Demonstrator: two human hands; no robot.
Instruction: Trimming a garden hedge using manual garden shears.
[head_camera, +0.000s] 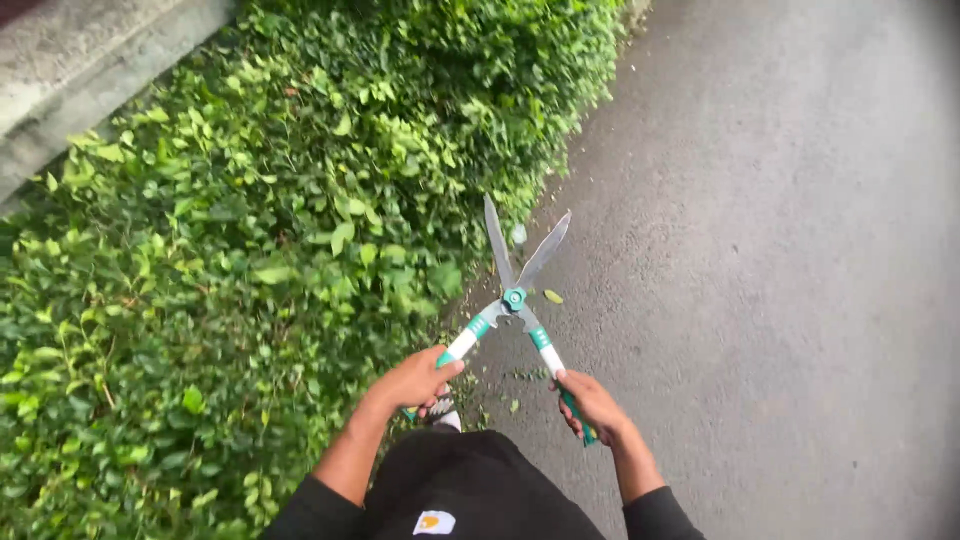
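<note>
1. Clearly, in the head view, the risk I see is the open blades: the hedge shears (516, 290) point away from me with their tips spread apart just beside the edge of the hedge (250, 230), over the grey paved path (780, 260). If they close off the foliage they would cut only air, and a slip could swing the tips down toward the shoe (442, 408) showing below the handles.
2. My left hand (418, 380) is curled tight around the left green-and-white handle, fingers wrapped over the grip.
3. My right hand (590, 402) is likewise closed around the right handle, well apart from the left.
4. A loose leaf (553, 296) hangs just beside the pivot.
</note>
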